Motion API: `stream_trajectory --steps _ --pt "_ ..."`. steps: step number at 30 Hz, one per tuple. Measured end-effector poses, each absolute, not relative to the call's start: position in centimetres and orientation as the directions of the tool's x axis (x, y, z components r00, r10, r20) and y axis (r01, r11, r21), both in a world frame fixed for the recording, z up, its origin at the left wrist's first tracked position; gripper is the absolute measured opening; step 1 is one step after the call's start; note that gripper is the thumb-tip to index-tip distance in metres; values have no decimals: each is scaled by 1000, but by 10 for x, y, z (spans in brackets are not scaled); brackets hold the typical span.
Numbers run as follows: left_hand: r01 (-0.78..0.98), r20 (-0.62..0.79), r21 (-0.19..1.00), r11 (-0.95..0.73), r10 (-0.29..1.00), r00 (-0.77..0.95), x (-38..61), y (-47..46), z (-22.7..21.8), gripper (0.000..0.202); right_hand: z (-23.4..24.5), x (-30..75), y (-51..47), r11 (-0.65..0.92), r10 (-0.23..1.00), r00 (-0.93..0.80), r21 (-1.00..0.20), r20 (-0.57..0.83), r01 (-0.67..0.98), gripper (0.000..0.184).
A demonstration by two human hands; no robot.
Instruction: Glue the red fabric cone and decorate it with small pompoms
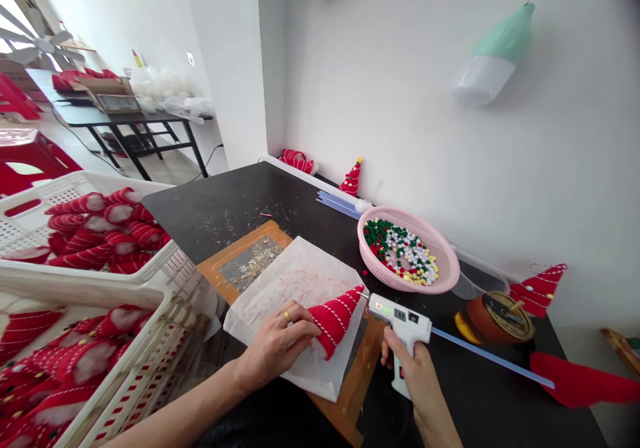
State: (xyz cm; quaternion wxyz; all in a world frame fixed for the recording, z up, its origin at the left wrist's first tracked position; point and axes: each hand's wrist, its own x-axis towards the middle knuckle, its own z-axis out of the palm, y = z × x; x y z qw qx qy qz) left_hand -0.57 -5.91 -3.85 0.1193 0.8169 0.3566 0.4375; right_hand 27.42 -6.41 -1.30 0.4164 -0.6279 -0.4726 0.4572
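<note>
- Left grip is closed around the wide end of a red knit cone, with the fingers along its side. This steady hold looks right: it keeps the fingers back from the pointed tip and leaves that end free.
- Cone lies tilted on a sheet of translucent waxed paper, its white-striped tip toward the right, and white fluff shows at its wide end.
- Right grip is wrapped firmly around the handle of a hot glue gun, and the nozzle sits just beside the cone's tip. Holding it close, but with the hands apart, appears a safe way to work.
- Long translucent blue glue stick runs from the back of the gun, clear of both hands.
- Waxed paper covers part of a wood-edged board on the black worktop, a sensible surface for catching stray glue.
- Pink plastic basket of red, green, white and yellow pom-poms sits within easy reach beyond the gun.
- White crates packed with more red cones stand left of the worktop.
</note>
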Motion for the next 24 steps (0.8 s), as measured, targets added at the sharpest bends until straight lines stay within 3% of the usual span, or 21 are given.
stream_trajectory --steps 4,7,10,13,19,24 --pt "483 629 507 -714 690 359 -6 -58 -39 17 -16 278 -66 -240 967 127 -961 -223 138 51" --pt "484 623 511 -710 695 360 -6 -57 -40 17 -17 278 -66 -281 953 92 -956 -288 -90 47" --pt "494 617 515 -701 703 355 -5 -55 -40 16 -17 280 -64 -332 935 -38 -836 -351 -436 43" --pt "505 616 519 -690 711 338 -4 -55 -40 16 -17 292 -64 -354 919 -110 -667 -379 -656 38" --pt "501 618 521 -691 710 336 -3 -53 -40 17 -16 337 -78 -271 849 63 -534 -525 -801 25" --pt "501 624 523 -689 710 325 -3 -50 -40 18 -13 363 -92 -282 754 189 -570 -629 -772 54"
